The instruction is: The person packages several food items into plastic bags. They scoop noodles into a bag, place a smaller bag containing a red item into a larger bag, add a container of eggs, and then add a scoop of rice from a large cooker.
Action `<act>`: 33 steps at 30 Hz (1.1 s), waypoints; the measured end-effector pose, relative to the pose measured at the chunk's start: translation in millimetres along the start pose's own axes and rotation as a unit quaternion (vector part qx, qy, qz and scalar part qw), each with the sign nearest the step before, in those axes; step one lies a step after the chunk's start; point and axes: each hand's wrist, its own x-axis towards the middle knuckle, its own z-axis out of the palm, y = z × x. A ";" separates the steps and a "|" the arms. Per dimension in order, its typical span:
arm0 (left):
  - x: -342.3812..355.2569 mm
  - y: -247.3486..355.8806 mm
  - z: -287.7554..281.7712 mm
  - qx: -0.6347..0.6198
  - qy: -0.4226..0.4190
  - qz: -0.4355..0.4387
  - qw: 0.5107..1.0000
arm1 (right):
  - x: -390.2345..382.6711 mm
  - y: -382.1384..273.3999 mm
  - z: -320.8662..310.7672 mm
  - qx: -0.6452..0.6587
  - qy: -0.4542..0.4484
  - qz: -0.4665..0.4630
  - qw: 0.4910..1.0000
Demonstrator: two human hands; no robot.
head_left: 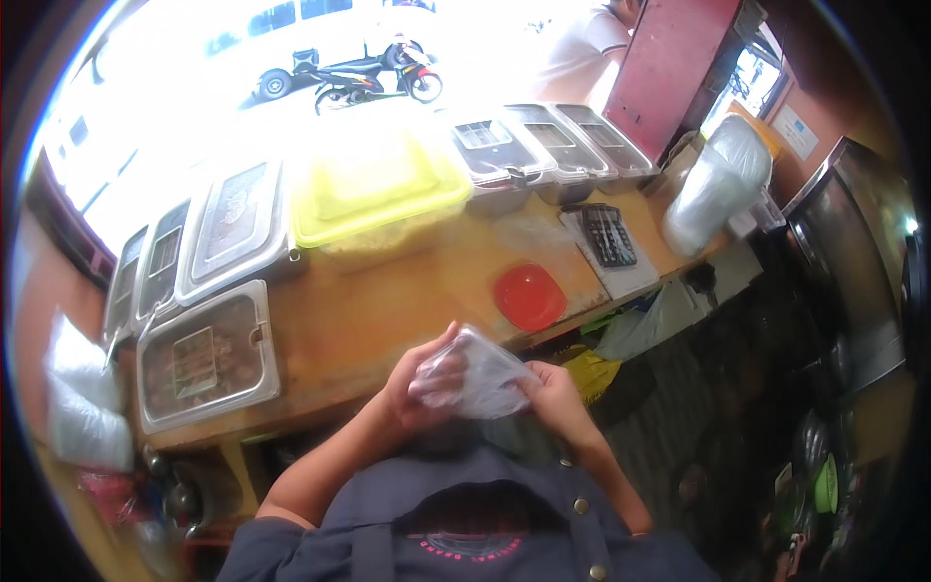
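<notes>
A thin clear plastic bag [482, 373] is stretched between my hands, just in front of my apron and near the counter's front edge. My left hand [415, 386] grips its left side, thumb pointing up. Some of the left fingers show blurred through the film; whether they are inside the bag or behind it I cannot tell. On the other side, my right hand [555, 393] pinches the bag's edge between thumb and fingers. Beyond the bag, a small red plate [529, 297] lies on the wooden counter [388, 301].
Lidded containers line the counter's far side, including a yellow-lidded tub [383, 189]. A clear-lidded tray [207, 359] sits at the left. To the right are a calculator [609, 236] and a plastic-wrapped bundle [718, 179]. A person [580, 53] stands outside, past a parked motorcycle [373, 82].
</notes>
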 end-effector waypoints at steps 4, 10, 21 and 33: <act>-5.0 -19.3 -7.4 0.373 0.173 -0.030 0.911 | 1.1 0.8 -2.1 0.571 -0.066 0.084 0.814; -4.4 -10.3 -17.8 0.192 0.002 0.079 0.978 | -0.7 13.2 -28.6 0.404 -0.177 0.175 0.880; 61.9 -22.4 -63.9 0.447 0.166 0.257 0.841 | 98.3 20.7 -58.2 -0.019 0.162 -0.095 0.982; -42.8 -13.6 -0.5 0.566 0.268 0.315 0.713 | 65.5 -110.7 24.5 0.027 -0.233 -0.141 0.962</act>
